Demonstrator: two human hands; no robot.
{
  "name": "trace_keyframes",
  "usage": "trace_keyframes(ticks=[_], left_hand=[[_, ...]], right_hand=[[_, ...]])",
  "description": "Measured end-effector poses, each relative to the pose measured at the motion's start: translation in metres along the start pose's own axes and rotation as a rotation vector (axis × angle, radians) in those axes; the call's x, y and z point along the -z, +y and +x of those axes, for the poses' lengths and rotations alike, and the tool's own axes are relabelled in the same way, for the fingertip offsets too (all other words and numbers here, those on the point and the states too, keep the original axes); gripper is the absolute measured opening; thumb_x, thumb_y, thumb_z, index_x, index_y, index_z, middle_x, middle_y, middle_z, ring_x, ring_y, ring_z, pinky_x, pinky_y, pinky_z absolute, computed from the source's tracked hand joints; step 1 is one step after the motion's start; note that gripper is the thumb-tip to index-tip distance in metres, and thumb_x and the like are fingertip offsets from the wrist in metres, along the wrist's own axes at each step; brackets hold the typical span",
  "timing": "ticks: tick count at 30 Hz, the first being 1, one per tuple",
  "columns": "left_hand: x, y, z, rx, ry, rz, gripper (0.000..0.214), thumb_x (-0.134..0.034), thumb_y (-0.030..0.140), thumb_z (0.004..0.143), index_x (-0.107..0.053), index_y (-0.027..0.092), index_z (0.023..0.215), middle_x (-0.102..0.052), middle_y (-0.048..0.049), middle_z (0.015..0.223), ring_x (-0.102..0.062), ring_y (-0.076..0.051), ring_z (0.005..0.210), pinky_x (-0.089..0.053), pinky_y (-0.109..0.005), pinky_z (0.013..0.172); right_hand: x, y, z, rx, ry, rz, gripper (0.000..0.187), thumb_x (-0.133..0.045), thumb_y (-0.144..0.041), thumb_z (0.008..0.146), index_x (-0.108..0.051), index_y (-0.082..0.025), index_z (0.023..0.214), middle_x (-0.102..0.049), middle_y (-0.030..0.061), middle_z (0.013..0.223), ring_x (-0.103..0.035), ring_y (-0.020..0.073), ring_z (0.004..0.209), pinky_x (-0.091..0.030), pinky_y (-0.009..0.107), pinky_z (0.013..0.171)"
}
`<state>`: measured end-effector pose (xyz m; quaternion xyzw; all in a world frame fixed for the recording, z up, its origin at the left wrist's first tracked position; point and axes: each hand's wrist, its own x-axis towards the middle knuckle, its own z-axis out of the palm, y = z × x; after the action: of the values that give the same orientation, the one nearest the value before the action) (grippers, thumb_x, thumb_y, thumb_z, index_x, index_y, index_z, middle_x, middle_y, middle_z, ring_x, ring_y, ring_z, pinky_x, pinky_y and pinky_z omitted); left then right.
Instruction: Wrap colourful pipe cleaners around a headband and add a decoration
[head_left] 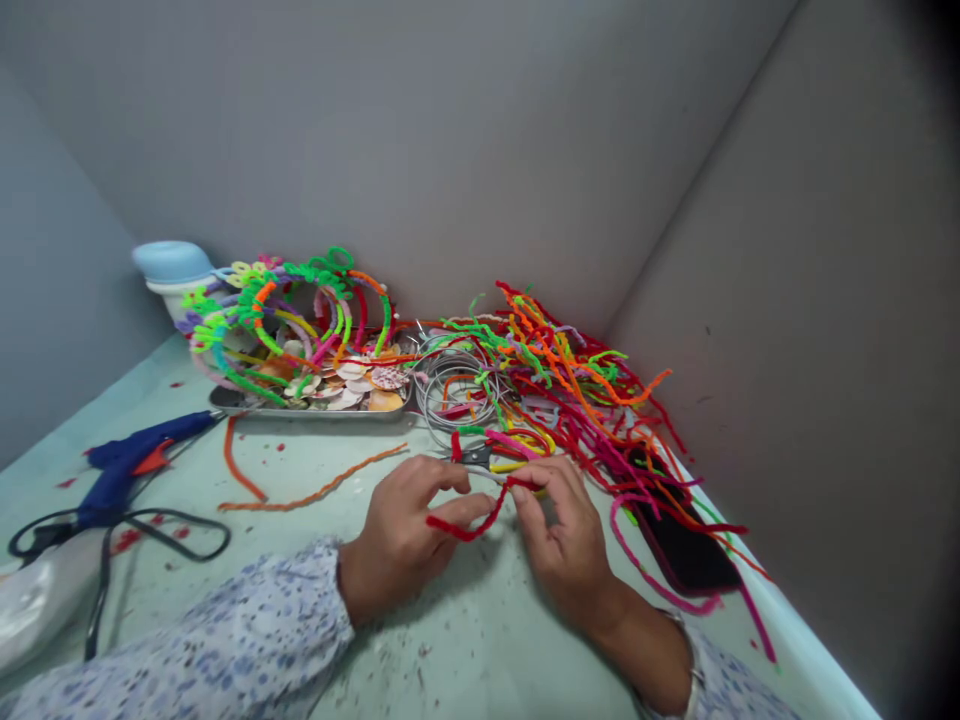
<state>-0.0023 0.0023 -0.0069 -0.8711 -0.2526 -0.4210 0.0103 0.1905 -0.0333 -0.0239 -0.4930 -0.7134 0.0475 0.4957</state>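
Observation:
A red pipe cleaner is held between both hands just above the pale green table. My left hand pinches its left part with thumb and fingers. My right hand grips its right end, close to a pair of scissors lying just beyond my fingers. A big loose heap of red, orange, green and pink pipe cleaners lies behind and to the right of my hands.
A metal tray holds shells and finished colourful hoops. Grey wire rings sit beside it. A blue glue gun with a black cord lies at left. A dark phone lies at right. Grey walls enclose the corner.

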Motion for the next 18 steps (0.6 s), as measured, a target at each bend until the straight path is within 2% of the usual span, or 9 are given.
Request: trace_keyframes(ticks=[2,4,11,18], left_hand=[[0.002,0.003,0.001,-0.009,0.078,0.121,0.021,-0.06,0.013,0.082,-0.067,0.026,0.096,-0.062,-0.0043,0.089,-0.056,-0.019,0.083,-0.043,-0.034,0.075],[0.002,0.005,0.002,-0.005,0.089,0.173,0.021,-0.063,0.014,0.082,-0.066,0.027,0.098,-0.063,-0.0037,0.091,-0.055,-0.02,0.087,-0.042,-0.037,0.081],[0.003,0.006,0.008,0.013,0.007,0.145,0.015,-0.065,0.018,0.083,-0.066,0.026,0.096,-0.069,-0.0009,0.088,-0.059,-0.02,0.09,-0.035,-0.043,0.093],[0.002,0.006,0.01,0.029,-0.024,0.097,0.007,-0.065,0.022,0.084,-0.066,0.024,0.09,-0.069,0.001,0.081,-0.06,-0.018,0.083,-0.032,-0.043,0.094]], right_hand=[[0.0,-0.001,0.0,0.016,-0.011,0.005,0.011,-0.048,-0.016,0.09,-0.056,-0.021,0.096,-0.059,0.0054,0.092,-0.054,0.0204,0.09,-0.045,0.038,0.079],[0.0,-0.002,0.0,0.035,-0.03,0.013,0.011,-0.049,-0.017,0.09,-0.056,-0.021,0.097,-0.059,0.0052,0.092,-0.055,0.0202,0.089,-0.045,0.038,0.08],[0.001,-0.005,0.0,0.083,-0.092,0.018,0.01,-0.049,-0.016,0.089,-0.057,-0.021,0.095,-0.06,0.0041,0.088,-0.056,0.0193,0.085,-0.044,0.037,0.079],[0.0,-0.005,0.0,0.097,-0.112,0.028,0.011,-0.05,-0.014,0.088,-0.056,-0.02,0.095,-0.06,0.0038,0.088,-0.055,0.0193,0.085,-0.043,0.037,0.079]])
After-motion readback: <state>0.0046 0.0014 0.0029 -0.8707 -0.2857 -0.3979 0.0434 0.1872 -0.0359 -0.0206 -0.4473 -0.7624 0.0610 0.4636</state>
